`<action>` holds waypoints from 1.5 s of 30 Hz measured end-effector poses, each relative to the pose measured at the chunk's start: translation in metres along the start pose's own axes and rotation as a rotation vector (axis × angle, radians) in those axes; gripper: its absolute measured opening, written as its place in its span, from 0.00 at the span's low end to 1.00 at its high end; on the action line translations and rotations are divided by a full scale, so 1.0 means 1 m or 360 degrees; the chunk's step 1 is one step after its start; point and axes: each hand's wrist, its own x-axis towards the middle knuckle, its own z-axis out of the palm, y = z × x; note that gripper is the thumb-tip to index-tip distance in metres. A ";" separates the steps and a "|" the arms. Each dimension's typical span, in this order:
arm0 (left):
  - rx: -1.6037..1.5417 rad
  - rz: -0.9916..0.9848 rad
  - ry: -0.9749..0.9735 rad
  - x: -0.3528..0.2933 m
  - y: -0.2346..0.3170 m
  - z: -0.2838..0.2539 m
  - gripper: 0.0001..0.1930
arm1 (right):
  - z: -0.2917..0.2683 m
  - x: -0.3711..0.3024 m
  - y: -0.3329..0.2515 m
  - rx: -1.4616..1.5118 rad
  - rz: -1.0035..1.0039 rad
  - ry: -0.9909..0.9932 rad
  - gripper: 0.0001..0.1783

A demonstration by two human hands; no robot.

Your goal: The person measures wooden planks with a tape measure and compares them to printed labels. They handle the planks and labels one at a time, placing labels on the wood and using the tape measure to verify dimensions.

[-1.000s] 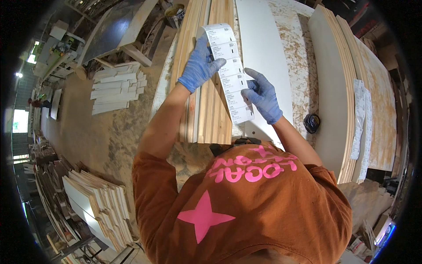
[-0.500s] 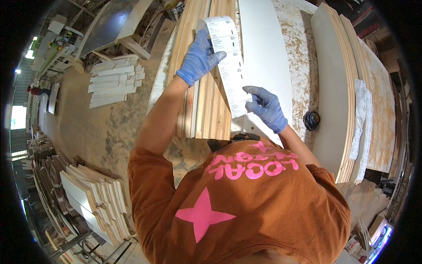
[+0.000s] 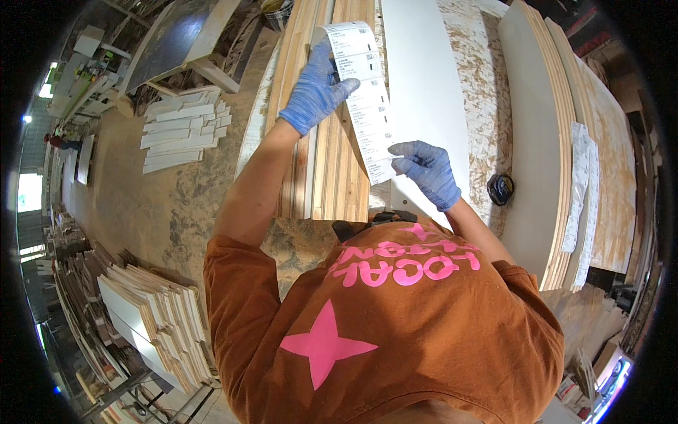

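Head view: a person in blue gloves and an orange shirt holds a long strip of white printed labels [image 3: 364,99] above a surface stacked with boards. The left hand [image 3: 316,88] grips the upper part of the strip, thumb in front and fingers [image 3: 319,58] curled behind it, just below the top end, which bends over. The right hand [image 3: 426,169] pinches the lower end between thumb and fingers [image 3: 404,150], so both hands are closed on the strip and it hangs slanted between them, clear of the boards. Beneath it lie edge-on wooden boards [image 3: 332,162] and, just to the right, a long white panel [image 3: 424,92] resting on a speckled chipboard sheet [image 3: 480,92]. A small black object [image 3: 500,189] sits on the chipboard near the right wrist. Further right, more label strips [image 3: 580,198] hang over the edge of leaning panels [image 3: 537,141]. On the dusty floor to the left are white slats [image 3: 183,134] and a pile of boards [image 3: 155,318].

Risks, as judged: the thin strip could tear or crease if the two hands pull apart too hard, and a peeled label could stick to a glove
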 end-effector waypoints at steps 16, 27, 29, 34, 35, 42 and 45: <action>0.0045 0.0022 0.0004 0.001 -0.002 -0.002 0.39 | -0.003 -0.003 0.005 0.0182 0.0019 -0.0058 0.12; -0.0051 -0.0002 -0.0007 0.002 -0.002 -0.003 0.40 | -0.009 -0.005 0.012 0.0528 0.0106 -0.0151 0.19; -0.0033 -0.0030 -0.0009 0.001 -0.001 -0.003 0.40 | -0.005 -0.006 0.009 0.0431 0.0105 -0.0101 0.15; -0.0079 -0.0013 -0.0030 0.001 0.000 -0.002 0.38 | -0.002 -0.008 0.017 0.0349 0.0153 -0.0053 0.11; -0.0094 0.0024 -0.0028 0.001 0.001 -0.001 0.37 | -0.004 -0.010 0.021 0.0416 0.0158 -0.0072 0.10; -0.0021 -0.0140 0.0071 -0.002 0.003 -0.004 0.31 | -0.057 -0.010 0.072 0.1144 0.0329 0.0434 0.10; -0.0142 -0.0238 0.0073 -0.001 0.003 -0.002 0.31 | -0.081 -0.010 0.092 0.0843 0.0468 0.0818 0.12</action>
